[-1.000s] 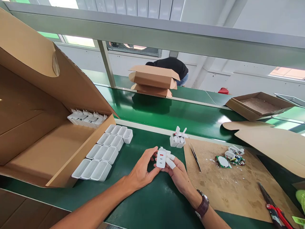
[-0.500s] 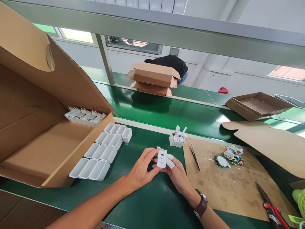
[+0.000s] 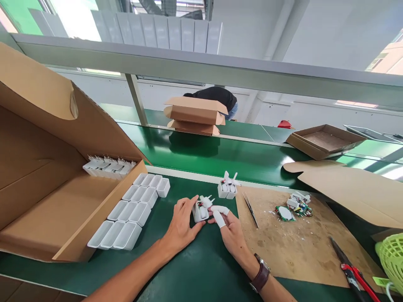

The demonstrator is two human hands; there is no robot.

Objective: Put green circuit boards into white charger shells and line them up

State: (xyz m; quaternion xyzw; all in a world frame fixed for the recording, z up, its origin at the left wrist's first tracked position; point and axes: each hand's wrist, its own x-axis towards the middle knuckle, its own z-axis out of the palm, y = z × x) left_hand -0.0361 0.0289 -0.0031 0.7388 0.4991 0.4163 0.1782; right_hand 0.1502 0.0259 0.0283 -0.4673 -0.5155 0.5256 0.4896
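Observation:
A white charger housing [image 3: 200, 214] stands with its open end up between my hands, with parts and a bit of red wire showing inside. My left hand [image 3: 181, 226] is closed around its left side, fingers behind and thumb in front. A white plug cap [image 3: 206, 201] with prongs sits tilted at the housing's top. Fingers of my right hand [image 3: 232, 235], two of them in white finger cots, pinch at this cap's right edge; their exact grip is partly hidden. Just behind stand two more filled housings [image 3: 227, 191] with loose plug caps on top.
Rows of white housings [image 3: 127, 212] stand left, beside an open carton [image 3: 74, 228] holding more units. On a brown board [image 3: 270, 260] at right lie tweezers [image 3: 251, 209], circuit parts [image 3: 297, 205] and red-handled snips [image 3: 352, 268]. A green basket [image 3: 392, 256] is far right. Someone bends behind stacked cartons [image 3: 195, 115].
The charger has turned from showing its face with ports to showing its open end, and shifted slightly left. My right fingers have moved to the plug cap. The camera view has tilted up.

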